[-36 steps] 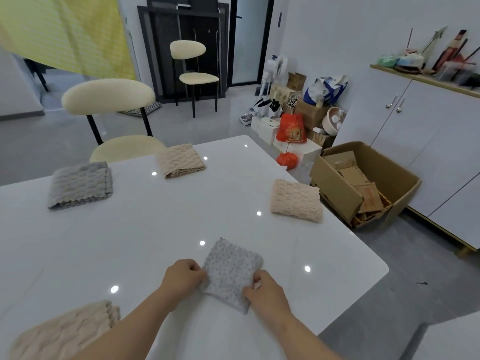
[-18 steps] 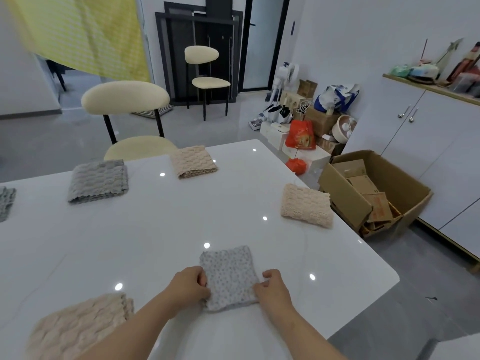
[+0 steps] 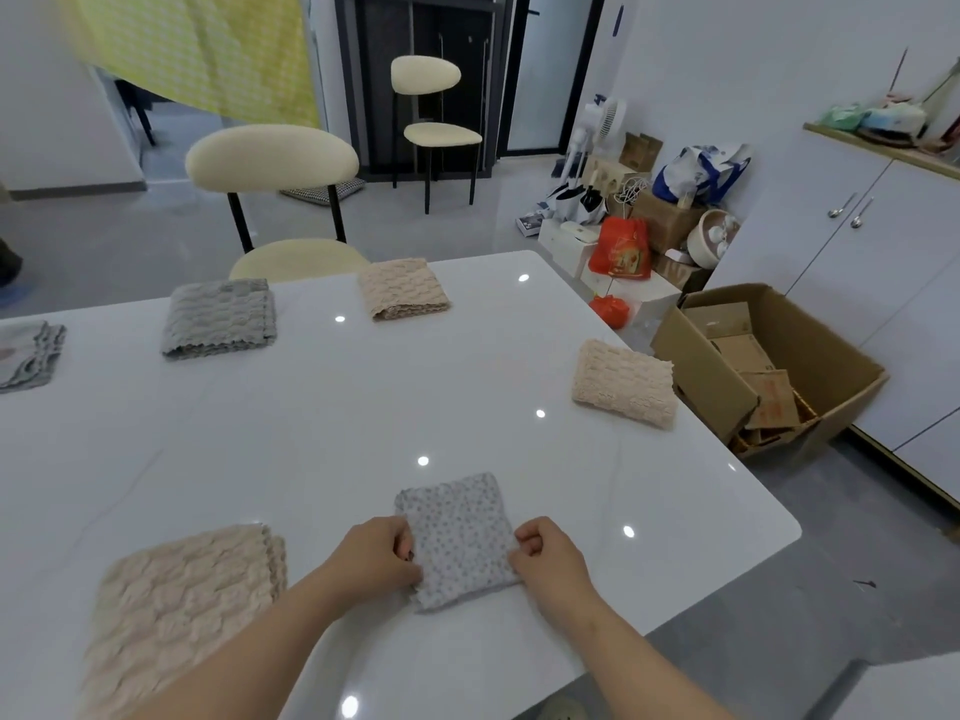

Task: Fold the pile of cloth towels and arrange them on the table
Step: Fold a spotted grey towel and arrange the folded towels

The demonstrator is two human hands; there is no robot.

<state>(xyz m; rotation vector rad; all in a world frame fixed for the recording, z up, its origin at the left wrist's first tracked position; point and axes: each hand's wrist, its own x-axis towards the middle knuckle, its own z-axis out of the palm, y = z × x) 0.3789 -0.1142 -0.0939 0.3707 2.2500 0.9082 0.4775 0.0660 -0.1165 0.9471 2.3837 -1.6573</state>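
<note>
A small folded grey speckled towel (image 3: 457,532) lies flat on the white table (image 3: 322,423) near its front edge. My left hand (image 3: 375,558) pinches its left edge and my right hand (image 3: 550,556) pinches its right edge, fingers curled. Other folded towels lie spread over the table: a beige one (image 3: 182,600) at the near left, a grey one (image 3: 219,317) and a beige one (image 3: 402,288) at the far side, a beige one (image 3: 623,383) by the right edge, and a grey one (image 3: 26,353) cut off at the far left.
A cream chair (image 3: 275,200) stands behind the table, a second chair (image 3: 434,111) further back. An open cardboard box (image 3: 769,366) sits on the floor right of the table, with bags and boxes (image 3: 649,220) beyond it. White cabinets (image 3: 883,262) line the right wall. A yellow cloth (image 3: 197,49) hangs top left.
The speckled towel turned from askew to square and lies flat on the table. Both hands slid to its near side edges. The camera swung slightly left, revealing the far-left grey towel.
</note>
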